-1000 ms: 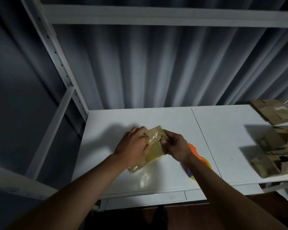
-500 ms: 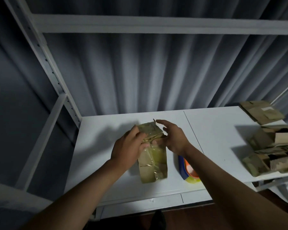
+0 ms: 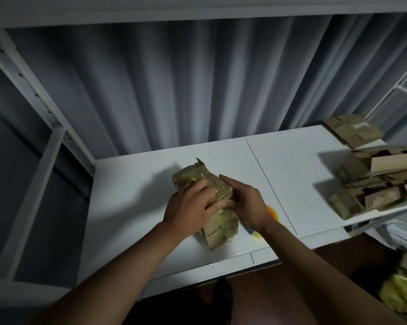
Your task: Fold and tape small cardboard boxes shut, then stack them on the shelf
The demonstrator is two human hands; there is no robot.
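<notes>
We hold the crumpled, glossy-taped cardboard box (image 3: 219, 219) on the shelf (image 3: 132, 207), fingers (image 3: 217, 205) of both hands curled round it.

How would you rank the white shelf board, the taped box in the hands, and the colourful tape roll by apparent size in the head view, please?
1. White shelf board
2. Taped box
3. Colourful tape roll, mostly hidden behind the right hand, so uncertain.

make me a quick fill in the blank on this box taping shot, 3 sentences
Both hands hold one taped cardboard ____ on the white shelf.
The left hand lies on its top; the ____ hand grips its other side.
The pile of loose boxes lies at the shelf's ____ end.

Missing words: box; right; right
</notes>
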